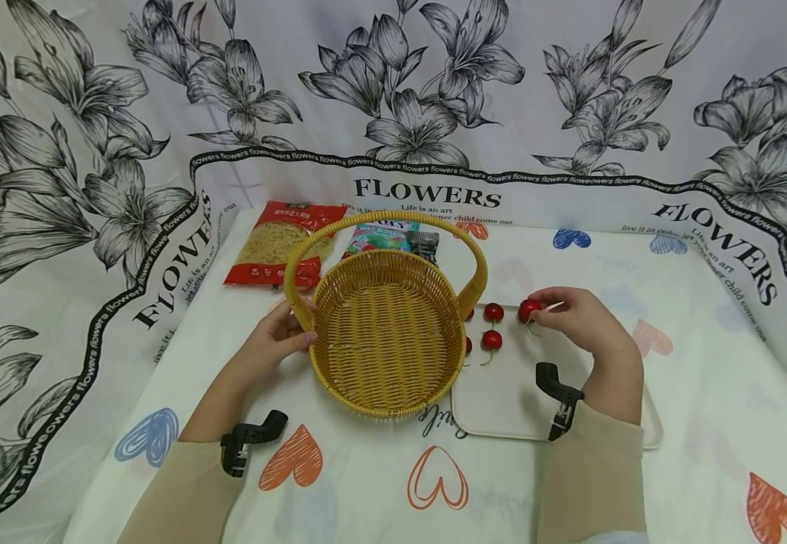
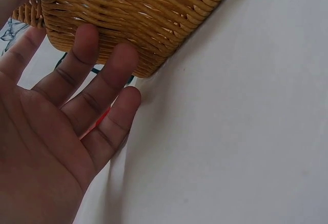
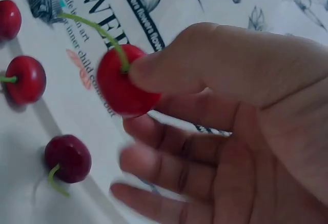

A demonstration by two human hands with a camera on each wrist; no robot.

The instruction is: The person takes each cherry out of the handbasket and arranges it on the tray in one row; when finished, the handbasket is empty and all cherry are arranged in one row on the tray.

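A yellow woven basket [image 1: 386, 347] with a tall hoop handle sits in the middle of the head view, with nothing inside it. My left hand [image 1: 276, 340] grips its left side where the handle meets the rim. In the left wrist view, fingertips [image 2: 123, 62] lie against the woven wall [image 2: 138, 14]. Over a pale tray [image 1: 502, 408], my right hand [image 1: 584, 321] pinches a red cherry [image 3: 125, 83] between thumb and index finger, its green stem pointing away. Other cherries [image 1: 492, 341] lie on the tray, one of them darker [image 3: 67, 158]. The basket's rim partly hides those at the left.
Behind the basket lie a red pasta bag [image 1: 277, 242], a teal packet [image 1: 379, 236] and a small dark packet [image 1: 423, 245]. A white cloth printed with hearts covers the table [image 1: 359, 476]. A flower-printed curtain [image 1: 420, 91] stands along the back and sides.
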